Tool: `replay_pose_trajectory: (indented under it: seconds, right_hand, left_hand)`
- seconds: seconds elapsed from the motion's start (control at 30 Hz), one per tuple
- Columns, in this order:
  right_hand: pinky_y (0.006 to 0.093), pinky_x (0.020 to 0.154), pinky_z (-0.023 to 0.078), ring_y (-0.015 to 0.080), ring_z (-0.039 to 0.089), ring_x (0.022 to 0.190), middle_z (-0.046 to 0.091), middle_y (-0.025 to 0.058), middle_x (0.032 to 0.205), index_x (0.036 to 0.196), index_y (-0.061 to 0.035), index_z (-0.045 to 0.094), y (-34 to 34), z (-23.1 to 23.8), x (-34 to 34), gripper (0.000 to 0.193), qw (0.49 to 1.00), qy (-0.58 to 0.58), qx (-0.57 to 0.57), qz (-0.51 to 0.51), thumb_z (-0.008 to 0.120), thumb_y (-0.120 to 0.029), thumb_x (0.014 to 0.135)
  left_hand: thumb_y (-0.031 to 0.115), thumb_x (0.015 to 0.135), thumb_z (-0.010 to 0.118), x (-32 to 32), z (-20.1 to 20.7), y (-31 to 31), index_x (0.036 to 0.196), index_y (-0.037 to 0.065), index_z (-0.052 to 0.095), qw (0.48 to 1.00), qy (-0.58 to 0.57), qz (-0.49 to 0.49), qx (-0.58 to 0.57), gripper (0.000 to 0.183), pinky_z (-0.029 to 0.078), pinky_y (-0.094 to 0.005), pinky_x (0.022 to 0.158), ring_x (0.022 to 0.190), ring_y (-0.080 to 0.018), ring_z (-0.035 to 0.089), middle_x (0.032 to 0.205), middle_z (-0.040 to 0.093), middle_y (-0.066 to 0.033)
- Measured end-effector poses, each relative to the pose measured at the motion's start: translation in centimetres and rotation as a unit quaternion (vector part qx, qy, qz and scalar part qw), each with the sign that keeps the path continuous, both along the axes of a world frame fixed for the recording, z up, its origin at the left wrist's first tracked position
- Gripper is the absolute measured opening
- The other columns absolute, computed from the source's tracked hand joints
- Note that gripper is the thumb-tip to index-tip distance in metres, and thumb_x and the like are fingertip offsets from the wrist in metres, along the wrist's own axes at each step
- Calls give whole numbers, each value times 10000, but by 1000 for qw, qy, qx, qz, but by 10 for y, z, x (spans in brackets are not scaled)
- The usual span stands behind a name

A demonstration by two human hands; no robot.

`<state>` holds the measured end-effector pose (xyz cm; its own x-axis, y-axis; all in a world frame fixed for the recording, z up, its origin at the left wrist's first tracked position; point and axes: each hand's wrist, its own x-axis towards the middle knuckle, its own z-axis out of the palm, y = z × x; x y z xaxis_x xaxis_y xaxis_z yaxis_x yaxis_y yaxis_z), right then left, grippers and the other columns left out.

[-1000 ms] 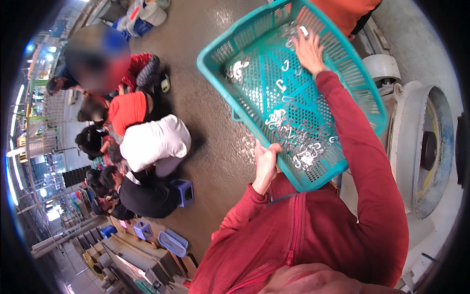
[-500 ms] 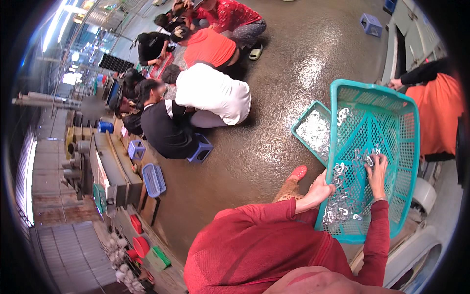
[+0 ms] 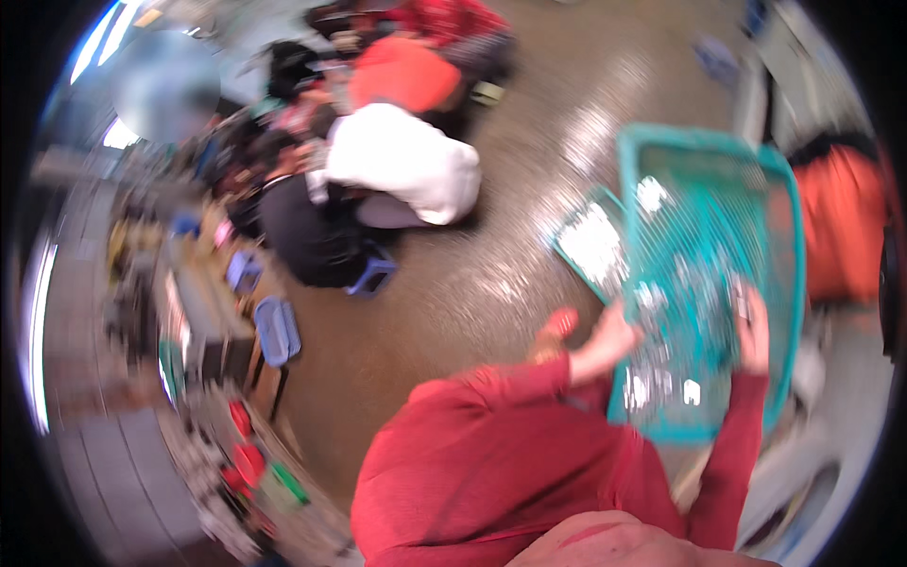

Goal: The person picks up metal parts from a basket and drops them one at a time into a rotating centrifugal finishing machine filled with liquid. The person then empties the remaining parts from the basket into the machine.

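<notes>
A large teal plastic basket (image 3: 631, 227) with perforated walls stands tilted in front of me at the right. Small shiny metal pieces (image 3: 652, 387) lie scattered in it, mostly along its left and near side; blur hides their exact shape. My left hand (image 3: 609, 342) is closed on the basket's left rim. Inside the basket, toward its right side, my right hand (image 3: 754, 331) is among the metal pieces; its fingers are smeared, so I cannot tell what they hold. Beside the basket on the left, a smaller teal tray (image 3: 567, 248) is full of similar bright pieces.
Several people crouch together at upper left, one in a white top (image 3: 402, 165). A person in orange (image 3: 836, 222) is just beyond the basket's right side. Blue plastic stools (image 3: 373, 272) and a blue basket (image 3: 277, 331) stand on the wet floor (image 3: 453, 350).
The whole view has shifted and blurred. My right hand has moved slightly right within the basket, its fingers now smeared. My left hand stays at the left rim.
</notes>
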<state>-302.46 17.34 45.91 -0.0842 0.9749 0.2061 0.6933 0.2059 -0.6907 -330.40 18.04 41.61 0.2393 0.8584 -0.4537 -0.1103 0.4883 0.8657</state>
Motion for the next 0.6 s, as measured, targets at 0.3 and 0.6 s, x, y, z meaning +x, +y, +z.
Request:
replay_pose_trajectory:
  seconds: [0.3,0.6]
  right_hand:
    - [322,930,357,228,417,1134,427,116,1224,1180,-48,474,-114,75,33,377,978,156,118,-73,469,-108,808]
    - [125,409,302,79,544,695,589,47,846,1053,-4,541,-309,223,34,265,806,485,194,-277,568,-125,819]
  left_hand:
    - [-29,597,530,12,37,-24,879,54,464,994,-36,-64,-84,301,439,-331,646,700,-157,480,777,482,-27]
    - [-74,565,484,9,-10,-5,1004,21,443,982,-147,-115,-38,451,437,-330,748,822,-202,490,910,480,-71]
